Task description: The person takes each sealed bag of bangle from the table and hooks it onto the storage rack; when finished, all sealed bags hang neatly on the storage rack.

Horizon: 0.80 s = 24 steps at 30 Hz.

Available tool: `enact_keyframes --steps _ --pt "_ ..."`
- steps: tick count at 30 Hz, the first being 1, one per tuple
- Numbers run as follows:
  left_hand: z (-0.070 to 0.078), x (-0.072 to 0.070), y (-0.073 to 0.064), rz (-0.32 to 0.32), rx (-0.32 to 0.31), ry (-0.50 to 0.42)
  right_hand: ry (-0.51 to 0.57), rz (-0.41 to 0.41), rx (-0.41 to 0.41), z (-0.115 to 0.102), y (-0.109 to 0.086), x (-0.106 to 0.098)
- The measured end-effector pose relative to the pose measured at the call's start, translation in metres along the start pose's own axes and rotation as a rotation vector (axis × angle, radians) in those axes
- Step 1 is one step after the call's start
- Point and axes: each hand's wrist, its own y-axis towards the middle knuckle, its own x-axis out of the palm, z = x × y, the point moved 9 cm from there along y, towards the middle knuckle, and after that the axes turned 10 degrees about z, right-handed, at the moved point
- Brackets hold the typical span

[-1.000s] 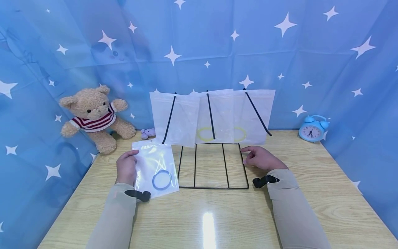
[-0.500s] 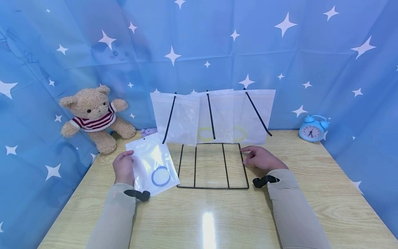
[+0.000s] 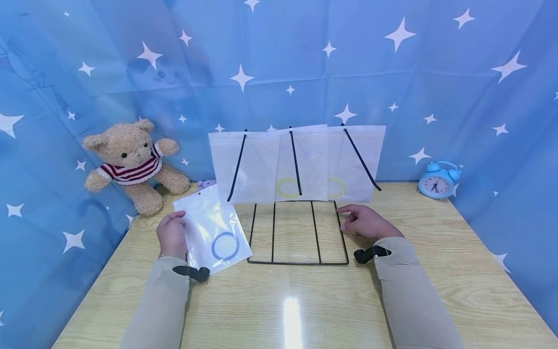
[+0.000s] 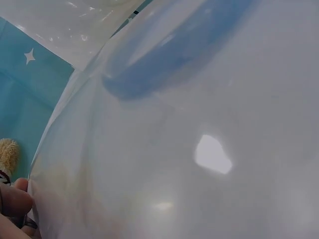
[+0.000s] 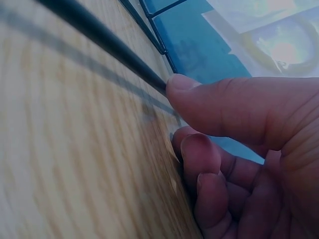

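Note:
At the left of the head view, my left hand (image 3: 171,236) pinches the left edge of a translucent plastic zip bag (image 3: 205,213). A blue ring (image 3: 213,247) shows through the lower part of this bag, which is tilted and has a small hole near its top. My right hand (image 3: 368,222) holds the right side wire of a black wire display rack (image 3: 298,263). The right wrist view shows the thumb (image 5: 194,99) on that wire, with the other fingers curled below. Bags hang on the rack's prongs: a left bag (image 3: 259,167), a middle bag (image 3: 311,155) and a right bag (image 3: 368,145).
Yellow rings show through the hanging bags' lower parts. A teddy bear (image 3: 131,160) sits at the back left, with a small purple toy (image 3: 206,184) partly hidden behind the bags. A blue alarm clock (image 3: 438,183) stands at the back right of the wooden table (image 3: 340,310), before a starry curtain (image 3: 296,53).
My left hand has shifted slightly left with its bag, whose top has swung left and now leans more. The left hanging bag has swayed a little. My right hand stays in place.

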Motion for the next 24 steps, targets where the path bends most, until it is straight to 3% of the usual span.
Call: enact_keyframes --steps 14,24 --pt "0.0 0.0 -0.002 -0.02 -0.01 0.007 -0.021 -0.005 0.001 -0.005 -0.01 0.003" --pt "-0.002 0.001 -0.001 -0.032 -0.019 0.01 -0.036 -0.068 0.017 -0.008 -0.021 0.006"
